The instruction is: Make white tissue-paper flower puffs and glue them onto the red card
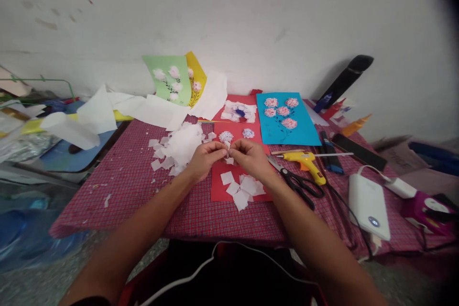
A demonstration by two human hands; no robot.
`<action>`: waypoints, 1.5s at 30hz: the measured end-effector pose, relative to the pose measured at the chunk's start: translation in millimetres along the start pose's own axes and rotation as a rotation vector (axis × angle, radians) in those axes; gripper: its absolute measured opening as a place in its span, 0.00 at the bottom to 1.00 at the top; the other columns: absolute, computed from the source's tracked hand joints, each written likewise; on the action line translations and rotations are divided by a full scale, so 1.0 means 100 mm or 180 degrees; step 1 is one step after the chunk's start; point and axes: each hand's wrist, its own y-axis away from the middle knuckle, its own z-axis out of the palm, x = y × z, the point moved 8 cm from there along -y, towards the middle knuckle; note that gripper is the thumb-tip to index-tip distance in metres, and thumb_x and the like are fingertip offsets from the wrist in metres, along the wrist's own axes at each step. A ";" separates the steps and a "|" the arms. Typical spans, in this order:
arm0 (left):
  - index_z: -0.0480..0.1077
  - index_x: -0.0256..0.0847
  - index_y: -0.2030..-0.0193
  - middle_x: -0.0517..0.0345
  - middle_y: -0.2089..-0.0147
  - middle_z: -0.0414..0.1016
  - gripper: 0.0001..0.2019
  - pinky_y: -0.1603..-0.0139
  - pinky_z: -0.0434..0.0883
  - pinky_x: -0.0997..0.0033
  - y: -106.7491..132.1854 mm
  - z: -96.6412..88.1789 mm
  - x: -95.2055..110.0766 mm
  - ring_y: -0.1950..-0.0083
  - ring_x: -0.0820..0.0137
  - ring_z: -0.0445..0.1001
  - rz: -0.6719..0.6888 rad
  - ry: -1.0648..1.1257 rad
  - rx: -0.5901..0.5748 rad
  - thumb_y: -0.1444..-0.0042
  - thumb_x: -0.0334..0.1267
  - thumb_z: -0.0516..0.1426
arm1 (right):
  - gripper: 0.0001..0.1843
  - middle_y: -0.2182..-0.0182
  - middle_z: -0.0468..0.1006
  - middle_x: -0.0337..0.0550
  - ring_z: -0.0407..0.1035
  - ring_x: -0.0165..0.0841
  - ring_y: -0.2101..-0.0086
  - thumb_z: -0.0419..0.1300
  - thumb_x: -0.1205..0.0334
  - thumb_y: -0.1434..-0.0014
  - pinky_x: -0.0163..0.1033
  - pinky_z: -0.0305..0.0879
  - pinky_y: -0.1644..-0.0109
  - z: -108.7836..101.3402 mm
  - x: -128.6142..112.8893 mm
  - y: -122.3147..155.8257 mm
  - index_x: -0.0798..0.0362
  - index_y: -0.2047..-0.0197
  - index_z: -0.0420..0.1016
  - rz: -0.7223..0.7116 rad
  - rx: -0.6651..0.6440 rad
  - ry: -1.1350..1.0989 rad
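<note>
Over a red card [218, 193], my left hand [208, 157] and my right hand [252, 157] meet, thumbs and index fingers pinched on a small white paper piece [227, 146]. Fingers partly cover the piece. Just behind them on the card sit two ruffled paper flowers with dark-tinted edges, a left flower [225, 136] and a right flower [248, 133]. Loose white paper squares [242, 192] lie on the card's near part, below my hands. A larger heap of cut white paper [182, 146] rests on the checked cloth to the left of my left hand.
To the right lie black-handled scissors [294, 182], a yellow glue gun [304, 158] and a white power bank [369, 203] with cables. Behind are a blue card [266, 130] with pink flowers, ink-stained paper [230, 111] and a green card [150, 68]. A paper roll [68, 129] lies left.
</note>
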 end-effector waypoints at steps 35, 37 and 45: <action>0.76 0.37 0.66 0.59 0.68 0.75 0.09 0.61 0.69 0.69 -0.04 -0.04 -0.07 0.67 0.73 0.72 0.0008 -0.0115 -0.0008 0.47 0.40 0.67 | 0.07 0.76 0.73 0.35 0.66 0.28 0.75 0.62 0.59 0.43 0.35 0.61 0.70 0.03 0.02 0.00 0.52 0.70 0.73 0.0071 -0.0189 -0.0080; 0.75 0.37 0.66 0.60 0.68 0.75 0.09 0.61 0.69 0.69 -0.03 -0.04 -0.06 0.67 0.74 0.71 0.0039 -0.0171 0.0006 0.47 0.40 0.67 | 0.07 0.76 0.73 0.35 0.65 0.28 0.75 0.62 0.58 0.43 0.35 0.61 0.70 0.03 0.02 -0.01 0.52 0.69 0.73 0.0070 -0.0197 -0.0058; 0.75 0.37 0.68 0.60 0.70 0.74 0.08 0.62 0.68 0.70 -0.02 -0.02 0.00 0.68 0.74 0.70 0.0111 -0.0426 0.0090 0.47 0.40 0.65 | 0.13 0.77 0.72 0.36 0.65 0.29 0.76 0.62 0.52 0.41 0.35 0.60 0.72 0.01 0.06 -0.01 0.51 0.70 0.71 0.0136 -0.0173 0.0104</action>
